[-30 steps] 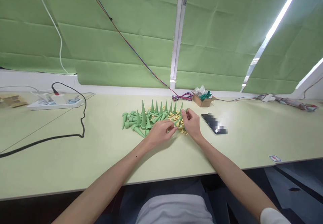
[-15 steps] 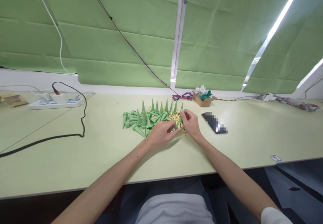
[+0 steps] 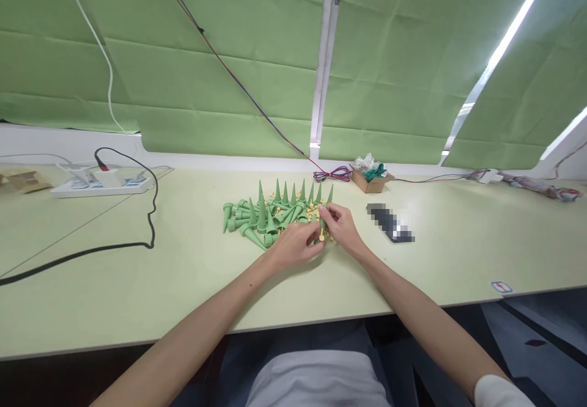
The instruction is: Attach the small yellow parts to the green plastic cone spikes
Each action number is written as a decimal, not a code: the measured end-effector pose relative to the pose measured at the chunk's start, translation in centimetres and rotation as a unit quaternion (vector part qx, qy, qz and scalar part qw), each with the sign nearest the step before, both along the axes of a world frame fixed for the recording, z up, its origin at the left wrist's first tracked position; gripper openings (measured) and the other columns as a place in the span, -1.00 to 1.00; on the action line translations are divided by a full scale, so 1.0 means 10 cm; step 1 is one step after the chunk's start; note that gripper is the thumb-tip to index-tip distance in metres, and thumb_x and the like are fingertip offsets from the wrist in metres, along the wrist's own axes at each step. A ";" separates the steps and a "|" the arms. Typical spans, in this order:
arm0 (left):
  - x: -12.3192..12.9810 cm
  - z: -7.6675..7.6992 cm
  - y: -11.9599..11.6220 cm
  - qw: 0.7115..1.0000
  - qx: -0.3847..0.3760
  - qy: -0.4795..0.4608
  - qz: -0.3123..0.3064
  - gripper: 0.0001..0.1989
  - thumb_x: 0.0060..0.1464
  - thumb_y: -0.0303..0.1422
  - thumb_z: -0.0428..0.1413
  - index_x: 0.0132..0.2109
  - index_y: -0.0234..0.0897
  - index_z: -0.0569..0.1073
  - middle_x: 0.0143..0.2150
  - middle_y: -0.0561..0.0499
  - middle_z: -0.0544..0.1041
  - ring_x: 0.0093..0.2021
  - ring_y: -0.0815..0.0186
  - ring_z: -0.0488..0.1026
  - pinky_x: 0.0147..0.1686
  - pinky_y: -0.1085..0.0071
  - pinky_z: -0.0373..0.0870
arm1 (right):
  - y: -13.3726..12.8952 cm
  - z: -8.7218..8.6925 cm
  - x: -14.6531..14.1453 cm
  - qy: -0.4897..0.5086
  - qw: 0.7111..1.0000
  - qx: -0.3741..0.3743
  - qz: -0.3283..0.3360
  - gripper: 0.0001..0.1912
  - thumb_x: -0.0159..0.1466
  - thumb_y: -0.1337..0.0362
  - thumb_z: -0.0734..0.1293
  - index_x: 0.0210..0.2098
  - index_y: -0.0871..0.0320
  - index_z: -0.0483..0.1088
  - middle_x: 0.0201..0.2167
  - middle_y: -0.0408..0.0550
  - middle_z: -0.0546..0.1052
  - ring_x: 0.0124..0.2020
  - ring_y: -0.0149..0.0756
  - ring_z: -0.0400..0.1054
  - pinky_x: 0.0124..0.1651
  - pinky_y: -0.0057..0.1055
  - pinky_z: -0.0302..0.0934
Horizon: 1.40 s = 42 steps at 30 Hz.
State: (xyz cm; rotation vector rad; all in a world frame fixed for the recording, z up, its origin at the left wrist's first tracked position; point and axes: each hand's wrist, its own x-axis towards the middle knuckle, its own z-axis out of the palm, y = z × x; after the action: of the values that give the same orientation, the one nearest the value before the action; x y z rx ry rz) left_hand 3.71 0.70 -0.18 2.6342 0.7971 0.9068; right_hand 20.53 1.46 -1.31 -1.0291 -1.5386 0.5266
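Observation:
Several green cones lie in a heap on the pale table, with a row of upright green cones behind them. Small yellow pieces are scattered at the heap's right side. My left hand is closed at the heap's front right, its fingertips around something small that they mostly hide. Just right of it, my right hand pinches a small yellow piece, whose round end shows below the fingertips. A green cone partly shows between the two hands.
A dark phone lies to the right. Behind it stand a small cardboard box with plastic and green stuff, and a coiled red-blue wire. A white power strip and black cable are on the left.
My right hand has shifted slightly left and down, closer to my left hand. The green cone formerly under its fingertips is less visible, and my left fingers have drawn in.

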 end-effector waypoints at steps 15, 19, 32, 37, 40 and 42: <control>0.03 -0.06 -0.04 0.999 -0.023 -0.049 0.004 -0.83 -0.02 -0.47 0.01 -0.45 -0.23 0.13 -0.59 0.18 0.11 -0.56 0.44 0.04 -0.51 0.43 -0.01 | 0.01 -0.04 0.00 0.022 0.999 -0.013 0.031 -0.48 0.31 -0.10 0.27 -0.56 0.09 0.04 -0.64 -0.27 0.04 -0.61 -0.47 -0.02 -0.57 -0.45 -0.09; 0.05 -0.08 -0.05 0.998 -0.022 -0.056 0.012 -0.81 -0.04 -0.47 0.01 -0.47 -0.22 0.10 -0.59 0.18 0.10 -0.55 0.44 0.04 -0.50 0.42 -0.02 | 0.00 -0.03 -0.01 0.019 0.999 -0.016 0.032 -0.47 0.31 -0.12 0.26 -0.56 0.09 0.04 -0.64 -0.27 0.03 -0.62 -0.47 -0.02 -0.57 -0.45 -0.09; 0.07 -0.10 -0.06 0.998 -0.012 -0.056 0.019 -0.78 -0.05 -0.49 0.01 -0.48 -0.22 0.07 -0.59 0.17 0.10 -0.55 0.44 0.03 -0.51 0.41 -0.04 | -0.02 -0.01 -0.02 0.004 0.999 -0.011 0.032 -0.48 0.31 -0.11 0.25 -0.56 0.09 0.05 -0.64 -0.26 0.05 -0.60 -0.45 -0.02 -0.56 -0.44 -0.08; 0.07 -0.11 -0.04 0.998 -0.002 -0.056 0.012 -0.79 -0.06 -0.49 0.02 -0.48 -0.22 0.08 -0.59 0.17 0.11 -0.55 0.44 0.03 -0.51 0.42 -0.03 | -0.01 -0.01 -0.02 -0.001 1.000 -0.004 0.024 -0.48 0.31 -0.11 0.25 -0.57 0.10 0.06 -0.63 -0.26 0.06 -0.59 -0.45 -0.01 -0.56 -0.44 -0.08; 0.07 -0.11 -0.03 0.998 0.000 -0.054 0.010 -0.80 -0.05 -0.48 0.01 -0.47 -0.22 0.09 -0.59 0.17 0.13 -0.56 0.44 0.06 -0.50 0.42 -0.01 | -0.01 -0.01 -0.02 0.004 1.000 -0.004 0.018 -0.49 0.32 -0.10 0.25 -0.56 0.10 0.08 -0.63 -0.25 0.08 -0.59 -0.45 0.00 -0.55 -0.44 -0.07; 0.07 -0.12 -0.01 0.998 0.002 -0.055 0.012 -0.80 -0.02 -0.47 0.01 -0.47 -0.22 0.11 -0.59 0.16 0.15 -0.56 0.44 0.09 -0.50 0.42 0.01 | -0.01 -0.01 -0.02 0.010 1.000 -0.003 0.011 -0.49 0.32 -0.09 0.25 -0.56 0.10 0.08 -0.63 -0.25 0.08 -0.59 -0.44 0.00 -0.55 -0.43 -0.07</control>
State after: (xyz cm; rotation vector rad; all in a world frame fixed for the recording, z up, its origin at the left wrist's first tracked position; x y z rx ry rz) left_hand 4.39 0.55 -1.34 2.5584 0.8027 1.0502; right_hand 20.30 1.41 -1.36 -1.0099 -1.5337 0.5541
